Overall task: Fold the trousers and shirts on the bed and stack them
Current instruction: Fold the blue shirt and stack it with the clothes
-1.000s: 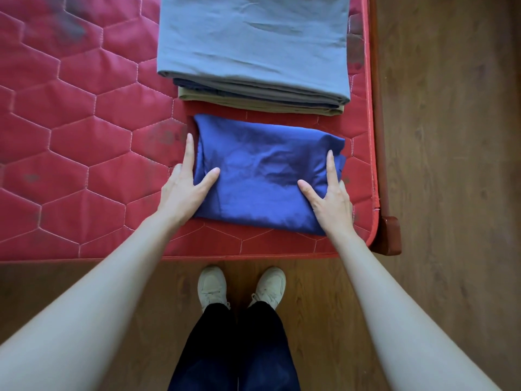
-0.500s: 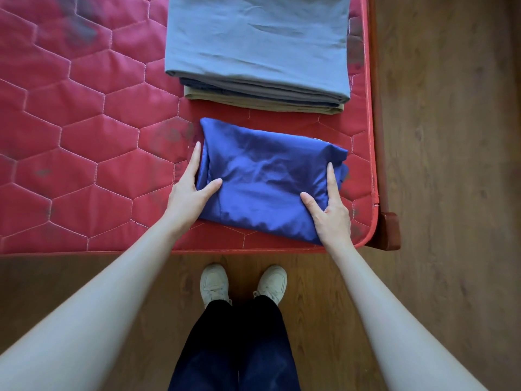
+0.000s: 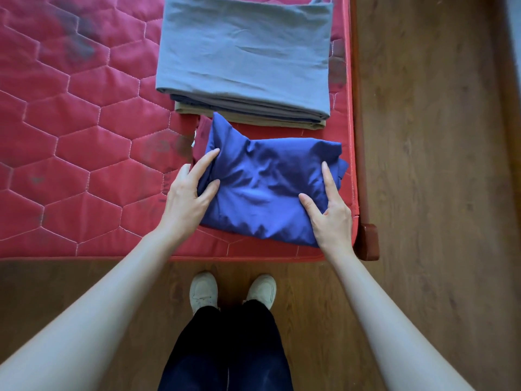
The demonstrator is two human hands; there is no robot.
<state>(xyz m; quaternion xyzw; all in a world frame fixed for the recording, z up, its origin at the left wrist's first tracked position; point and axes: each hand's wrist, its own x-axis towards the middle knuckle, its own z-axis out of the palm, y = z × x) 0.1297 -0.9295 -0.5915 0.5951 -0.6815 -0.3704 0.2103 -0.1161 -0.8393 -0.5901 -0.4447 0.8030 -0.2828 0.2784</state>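
A folded dark blue garment point(image 3: 265, 182) lies near the front right corner of the red quilted mattress point(image 3: 84, 136). My left hand point(image 3: 189, 196) grips its left edge, thumb on top and fingers under the cloth, and that side is raised and bunched. My right hand point(image 3: 327, 213) holds its right edge, index finger and thumb spread on top. Just behind it sits a stack of folded clothes point(image 3: 245, 57), grey-blue on top, a dark layer and a khaki layer beneath.
The wooden bed frame point(image 3: 366, 241) runs along the mattress's right side, ending in a corner post. Wooden floor point(image 3: 437, 165) lies to the right and in front. My feet in white shoes point(image 3: 232, 290) stand close to the bed's front edge.
Both hands went from resting flat at the blue garment's sides to gripping it. Its left side has lifted and bunched up, and its far corner now nears the stack.
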